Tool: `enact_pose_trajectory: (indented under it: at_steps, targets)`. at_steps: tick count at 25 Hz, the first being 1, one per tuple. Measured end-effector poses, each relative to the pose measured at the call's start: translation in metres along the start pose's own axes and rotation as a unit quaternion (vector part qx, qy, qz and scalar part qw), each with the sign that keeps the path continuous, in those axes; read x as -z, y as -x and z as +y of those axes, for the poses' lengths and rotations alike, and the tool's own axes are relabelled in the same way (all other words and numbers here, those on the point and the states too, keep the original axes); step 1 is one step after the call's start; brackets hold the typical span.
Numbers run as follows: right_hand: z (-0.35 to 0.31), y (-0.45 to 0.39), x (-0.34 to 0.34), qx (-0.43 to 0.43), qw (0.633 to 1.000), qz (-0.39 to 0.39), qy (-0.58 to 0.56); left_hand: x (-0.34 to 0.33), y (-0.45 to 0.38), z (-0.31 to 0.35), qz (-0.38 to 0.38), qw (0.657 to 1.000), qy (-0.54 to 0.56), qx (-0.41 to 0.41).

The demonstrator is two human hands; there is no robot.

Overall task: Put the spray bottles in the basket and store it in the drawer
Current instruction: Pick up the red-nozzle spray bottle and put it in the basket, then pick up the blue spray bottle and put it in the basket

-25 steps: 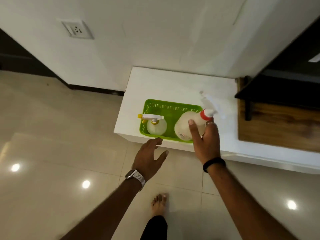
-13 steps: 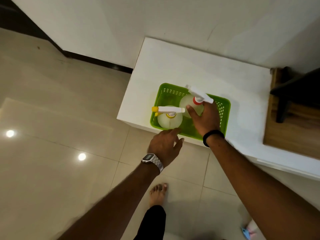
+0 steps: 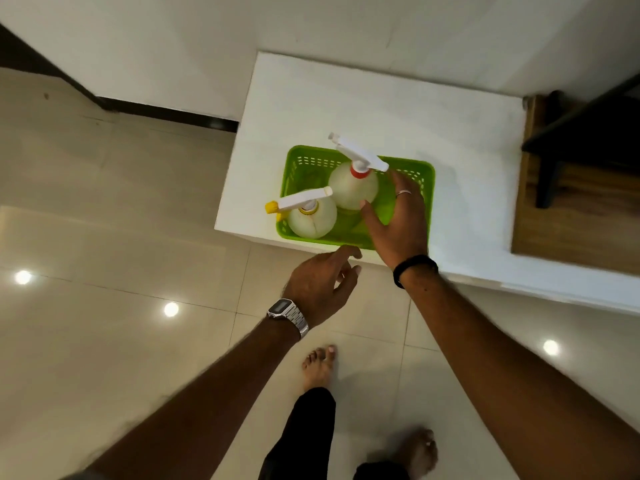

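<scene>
A green slotted basket (image 3: pixel 424 188) sits at the near left corner of a white cabinet top (image 3: pixel 346 109). Two pale round spray bottles stand upright inside it: one with a red collar (image 3: pixel 351 187) at the back, one with a yellow nozzle (image 3: pixel 311 218) at the front left. My right hand (image 3: pixel 398 220) hovers over the basket's right half, fingers spread, thumb just beside the red-collared bottle, holding nothing. My left hand (image 3: pixel 322 285) is below the basket's front edge, fingers loosely apart, empty.
A wooden shelf with a dark frame (image 3: pixel 571 188) adjoins the cabinet on the right. A white wall runs behind. Glossy beige floor tiles (image 3: pixel 121 237) spread to the left and below, where my bare feet (image 3: pixel 318 368) stand close to the cabinet.
My right hand has let go of the red-collared bottle, which now stands in the basket, and has opened beside it. My left hand stays near the basket's front edge.
</scene>
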State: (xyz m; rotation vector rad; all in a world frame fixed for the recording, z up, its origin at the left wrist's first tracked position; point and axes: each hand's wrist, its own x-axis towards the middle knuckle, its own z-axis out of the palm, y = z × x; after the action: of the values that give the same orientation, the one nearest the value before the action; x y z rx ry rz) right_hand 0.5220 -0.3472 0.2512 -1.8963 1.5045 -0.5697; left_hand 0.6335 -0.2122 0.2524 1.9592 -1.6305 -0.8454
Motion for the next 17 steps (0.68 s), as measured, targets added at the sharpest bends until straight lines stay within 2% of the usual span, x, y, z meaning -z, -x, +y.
enact_pose_trajectory:
  at_steps: [2, 4, 6, 8, 10, 12, 15, 17]
  targets:
    - [0.011, 0.031, 0.023, 0.056, 0.997, 0.055, 0.005, -0.014, 0.005, 0.007, -0.091, 0.996, -0.017, -0.007]
    - [0.03, 0.075, 0.041, 0.081, 0.996, 0.048, 0.011, -0.031, 0.011, 0.003, -0.241, 0.967, -0.081, 0.019]
    - [0.055, 0.128, 0.051, 0.042, 0.997, -0.052, 0.034, -0.044, 0.02, -0.01, -0.389, 0.903, -0.172, 0.057]
    - [0.098, 0.197, 0.064, -0.049, 0.977, -0.188, 0.083, -0.063, 0.034, -0.013, -0.479, 0.837, -0.25, 0.084]
    - [0.149, 0.27, 0.08, -0.154, 0.931, -0.309, 0.12, -0.082, 0.052, -0.007, -0.504, 0.812, -0.281, 0.084]
    - [0.203, 0.338, 0.105, -0.275, 0.881, -0.371, 0.107, -0.106, 0.064, 0.007, -0.512, 0.807, -0.284, 0.076]
    - [0.273, 0.405, 0.155, -0.419, 0.83, -0.359, 0.079, -0.144, 0.062, 0.042, -0.535, 0.78, -0.319, 0.055]
    - [0.32, 0.435, 0.194, -0.466, 0.826, -0.311, 0.064, -0.184, 0.054, 0.083, -0.54, 0.771, -0.336, 0.034]
